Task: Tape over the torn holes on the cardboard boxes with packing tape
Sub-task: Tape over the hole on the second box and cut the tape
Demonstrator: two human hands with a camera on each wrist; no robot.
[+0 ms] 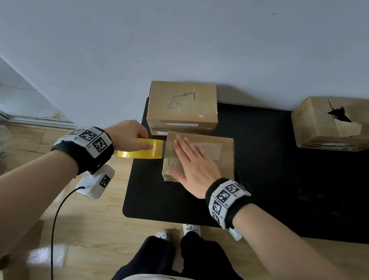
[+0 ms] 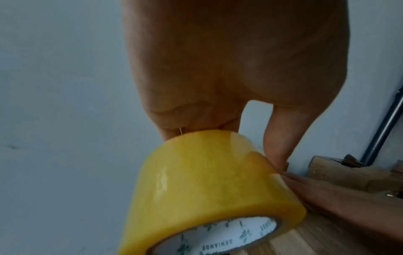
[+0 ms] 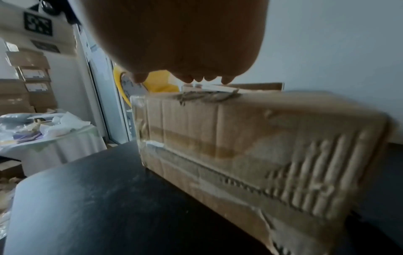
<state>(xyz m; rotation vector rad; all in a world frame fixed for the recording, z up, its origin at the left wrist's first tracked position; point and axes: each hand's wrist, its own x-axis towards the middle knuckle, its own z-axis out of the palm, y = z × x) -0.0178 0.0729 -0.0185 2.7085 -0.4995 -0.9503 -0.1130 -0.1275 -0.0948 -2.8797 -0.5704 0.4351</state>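
A black rectangular floor mat lies on pale wood flooring against a grey-white wall, and three brown cardboard boxes sit on it. The nearest box, a small brown carton at the mat's 9 o'clock edge, has the right hand laid flat across its top with the fingers straight and spread, pointing toward 11 o'clock, pressing down on clear tape already over the surface. Just to the left of this carton, at its 9 o'clock side, the left hand holds a roll of glossy yellow packing tape, thumb on the outer face and fingers curled round the far side; the left wrist view shows the same roll with its white printed core and the fingers gripping it from above. The roll's end meets the carton's left edge. At 12 o'clock from this carton, touching or nearly touching it, stands a second brown cardboard box whose torn patch on top looks glazed with clear tape. Well apart at 2 o'clock, by the mat's far right corner, a third brown cardboard box shows an open ragged black hole in its top. In the right wrist view the near carton's side shows peeled corrugation.
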